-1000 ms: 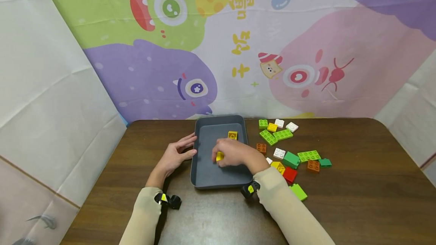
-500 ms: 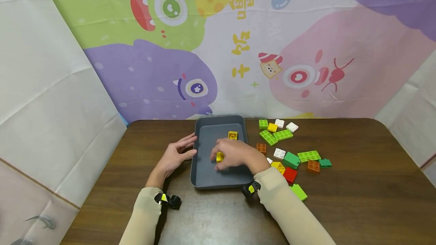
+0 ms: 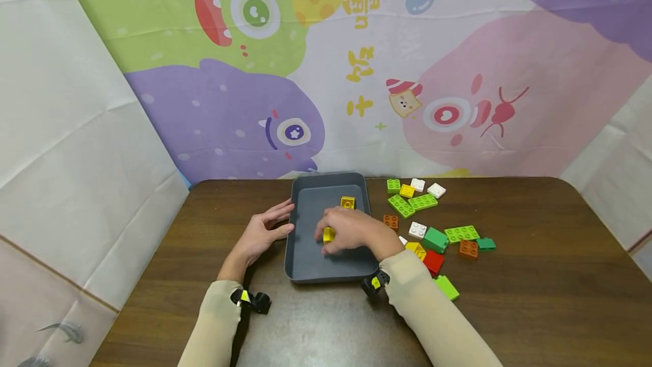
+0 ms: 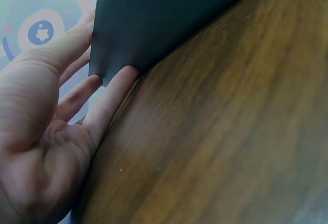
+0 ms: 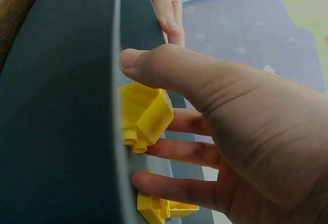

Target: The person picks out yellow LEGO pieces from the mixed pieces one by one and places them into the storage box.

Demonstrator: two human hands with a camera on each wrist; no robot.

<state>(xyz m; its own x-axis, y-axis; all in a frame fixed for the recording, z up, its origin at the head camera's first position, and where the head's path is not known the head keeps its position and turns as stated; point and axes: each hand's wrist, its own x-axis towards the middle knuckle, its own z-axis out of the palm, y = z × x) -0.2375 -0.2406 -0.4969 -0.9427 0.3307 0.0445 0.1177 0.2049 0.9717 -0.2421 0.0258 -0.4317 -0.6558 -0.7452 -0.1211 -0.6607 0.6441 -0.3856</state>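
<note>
A dark grey tray lies on the table with two yellow toy bricks in it. My left hand touches the tray's left wall, fingers extended; up close, the left wrist view has its fingertips against the tray's side. Over the middle of the tray, my right hand is spread around the nearer yellow brick. In the right wrist view the thumb stands apart from this angled yellow brick, with the fingers behind it; whether they touch it I cannot tell. The second yellow brick sits farther back.
Right of the tray, loose bricks lie scattered on the brown table. Among them are a dark green brick, a red brick, a white brick and a long lime brick. A printed cloth hangs behind the table.
One second ago my right thumb and fingers pinched the nearer yellow brick; they have since spread apart, leaving it in the tray. My left hand has stayed at the tray's wall.
</note>
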